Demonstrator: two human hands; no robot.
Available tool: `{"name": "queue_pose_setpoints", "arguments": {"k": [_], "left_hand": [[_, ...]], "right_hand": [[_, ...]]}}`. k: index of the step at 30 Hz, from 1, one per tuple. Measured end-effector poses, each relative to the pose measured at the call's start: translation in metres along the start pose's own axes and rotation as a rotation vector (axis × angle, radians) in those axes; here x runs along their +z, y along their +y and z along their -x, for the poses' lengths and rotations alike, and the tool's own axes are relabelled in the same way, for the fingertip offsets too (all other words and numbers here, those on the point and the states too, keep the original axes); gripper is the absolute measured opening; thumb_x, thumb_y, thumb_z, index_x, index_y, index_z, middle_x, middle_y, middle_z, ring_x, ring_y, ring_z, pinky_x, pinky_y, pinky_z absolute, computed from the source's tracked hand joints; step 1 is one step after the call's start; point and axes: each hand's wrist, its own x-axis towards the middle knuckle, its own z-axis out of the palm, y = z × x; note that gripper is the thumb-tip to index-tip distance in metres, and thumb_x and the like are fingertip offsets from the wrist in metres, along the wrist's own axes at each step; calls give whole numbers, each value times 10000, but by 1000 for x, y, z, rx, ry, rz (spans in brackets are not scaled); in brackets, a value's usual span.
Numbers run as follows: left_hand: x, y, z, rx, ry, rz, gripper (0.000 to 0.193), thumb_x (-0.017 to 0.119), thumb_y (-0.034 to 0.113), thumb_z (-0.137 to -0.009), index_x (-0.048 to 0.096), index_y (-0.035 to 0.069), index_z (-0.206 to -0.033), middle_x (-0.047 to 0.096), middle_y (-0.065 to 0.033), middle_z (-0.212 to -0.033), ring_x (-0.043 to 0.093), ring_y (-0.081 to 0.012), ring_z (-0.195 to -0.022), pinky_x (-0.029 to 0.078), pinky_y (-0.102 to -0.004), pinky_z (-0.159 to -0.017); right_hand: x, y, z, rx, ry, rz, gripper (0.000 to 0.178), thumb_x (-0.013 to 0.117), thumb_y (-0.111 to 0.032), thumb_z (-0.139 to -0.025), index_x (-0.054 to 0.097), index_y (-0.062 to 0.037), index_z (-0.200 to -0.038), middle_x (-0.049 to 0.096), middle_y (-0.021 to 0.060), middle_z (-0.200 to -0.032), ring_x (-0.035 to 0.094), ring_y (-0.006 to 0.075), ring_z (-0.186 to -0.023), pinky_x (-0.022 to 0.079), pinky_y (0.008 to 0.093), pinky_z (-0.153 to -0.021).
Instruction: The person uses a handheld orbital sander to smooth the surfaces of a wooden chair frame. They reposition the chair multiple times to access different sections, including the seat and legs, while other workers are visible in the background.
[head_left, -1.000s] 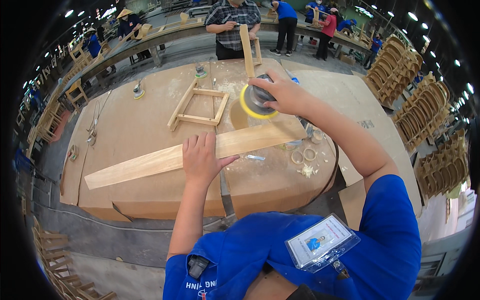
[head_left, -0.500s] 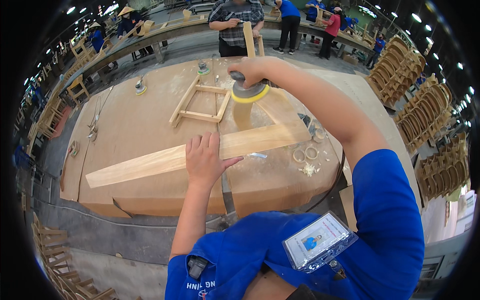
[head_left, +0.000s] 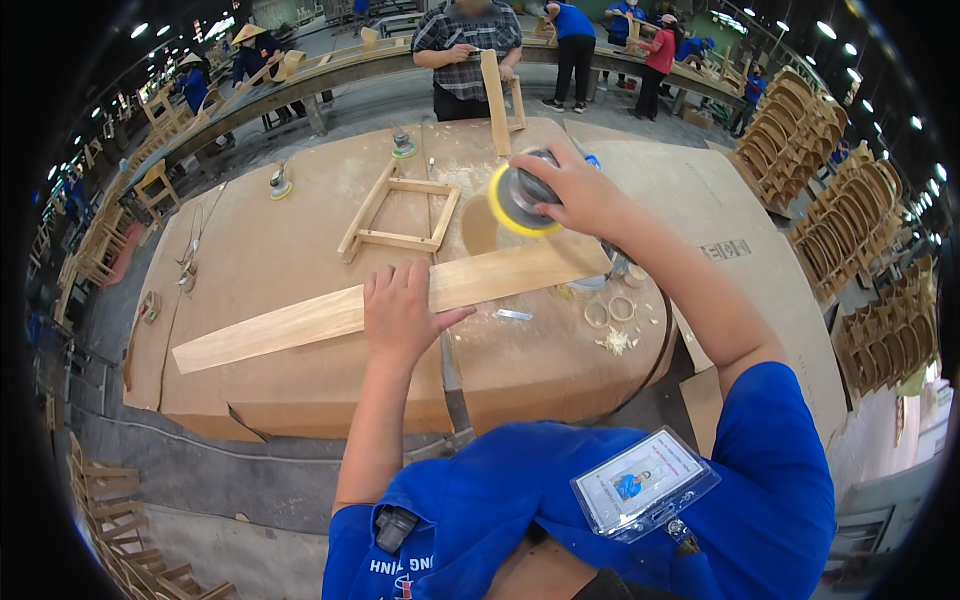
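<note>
A long, tapered pale wooden board [head_left: 300,322] lies across the cardboard-covered workbench [head_left: 260,250]. My left hand [head_left: 402,312] presses flat on the board near its middle, fingers spread. My right hand [head_left: 578,190] grips a round orbital sander [head_left: 517,197] with a yellow pad, lifted off the board and tilted so the pad faces left, above the board's right end.
A small wooden ladder-shaped frame [head_left: 398,208] lies beyond the board. Two more sanders [head_left: 279,183] [head_left: 403,146] rest at the bench's far side. A person in a checked shirt [head_left: 468,40] stands opposite holding a wooden piece. Tape rings [head_left: 610,310] lie right. Stacked chair frames [head_left: 800,140] stand right.
My right hand has raised the sander off the board and tilted it up, swinging it slightly left and away. My left hand stays on the board.
</note>
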Motion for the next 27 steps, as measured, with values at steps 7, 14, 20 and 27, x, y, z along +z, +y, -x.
{"name": "queue_pose_setpoints", "arguments": {"k": [7, 14, 20, 27], "left_hand": [[0, 1, 1, 5, 14, -3, 711, 794, 622, -545, 593, 85, -965, 583, -58, -859, 545, -263, -852, 421, -388, -803], [-2, 5, 7, -11, 42, -12, 709, 794, 633, -530, 598, 105, -961, 577, -50, -879, 536, -269, -836, 423, -377, -793], [-3, 6, 7, -38, 11, -20, 702, 805, 619, -524, 602, 113, -967, 586, -44, -879, 535, -267, -849, 424, -374, -796], [0, 1, -1, -57, -15, 18, 697, 840, 572, -513, 610, 104, -977, 609, -57, -885, 542, -275, -876, 427, -377, -813]], "right_hand": [[1, 13, -46, -44, -39, 69, 679, 761, -126, -756, 493, -250, -1367, 506, 169, -1207, 546, 376, -1140, 462, 436, -954], [4, 5, -125, -65, -372, 195, 709, 742, -216, -748, 459, -267, -1396, 537, 168, -1195, 577, 371, -1102, 467, 434, -930], [-1, 6, -106, -46, -303, 161, 694, 744, -233, -758, 461, -290, -1389, 534, 166, -1194, 578, 369, -1090, 464, 431, -933], [0, 19, -28, 23, 23, 35, 655, 758, -148, -775, 488, -247, -1363, 495, 160, -1208, 522, 372, -1163, 458, 433, -958]]}}
